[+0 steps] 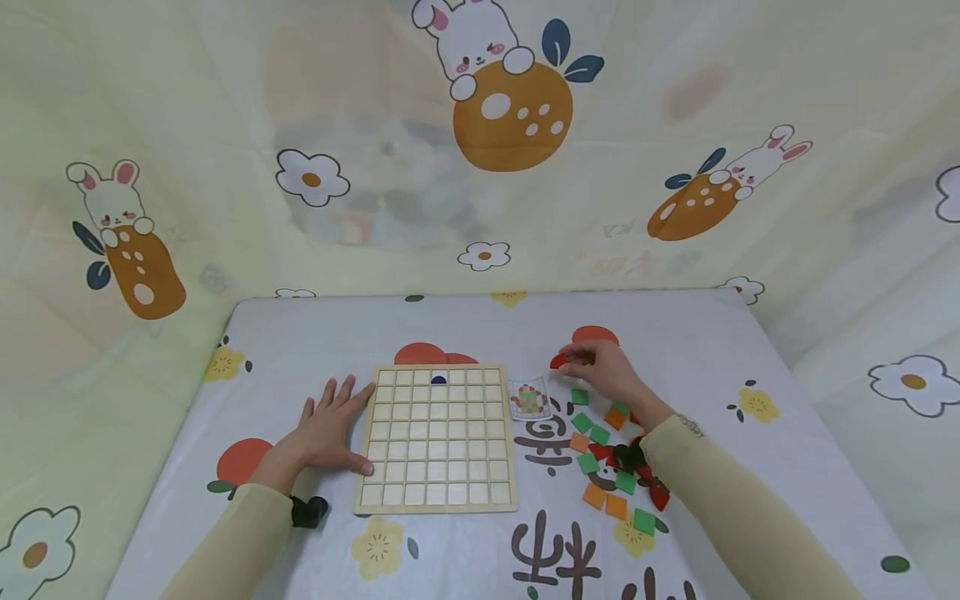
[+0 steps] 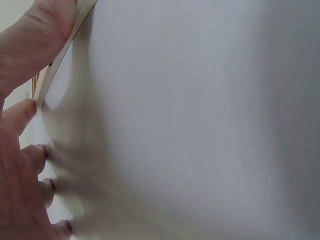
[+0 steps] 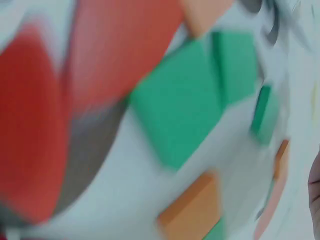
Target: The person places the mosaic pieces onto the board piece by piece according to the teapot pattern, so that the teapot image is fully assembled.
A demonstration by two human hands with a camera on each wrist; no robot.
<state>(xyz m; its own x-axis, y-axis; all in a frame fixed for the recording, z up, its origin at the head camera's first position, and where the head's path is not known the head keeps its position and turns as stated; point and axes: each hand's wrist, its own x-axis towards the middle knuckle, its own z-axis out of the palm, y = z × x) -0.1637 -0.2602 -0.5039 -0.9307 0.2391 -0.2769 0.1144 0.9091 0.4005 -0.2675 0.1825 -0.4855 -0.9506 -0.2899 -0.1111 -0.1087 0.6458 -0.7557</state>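
A wooden grid board (image 1: pixel 438 437) lies flat on the table, with one dark blue piece (image 1: pixel 438 379) in a cell of its top row. My left hand (image 1: pixel 351 423) rests flat on the cloth, fingers spread, its fingertips against the board's left edge (image 2: pixel 56 67). To the right of the board, my right hand (image 1: pixel 568 361) pinches a red tile (image 1: pixel 557 361) just above the table. A small pattern card (image 1: pixel 529 400) lies between the board and that hand. The right wrist view is blurred and shows only green (image 3: pixel 185 110), red (image 3: pixel 30 130) and orange (image 3: pixel 192 210) tiles up close.
Several loose green, orange and red tiles (image 1: pixel 615 467) are scattered under and beside my right forearm. The table has a white cloth (image 1: pixel 315 333) printed with flowers and characters. A rabbit-print curtain (image 1: pixel 480 125) walls in the back and both sides.
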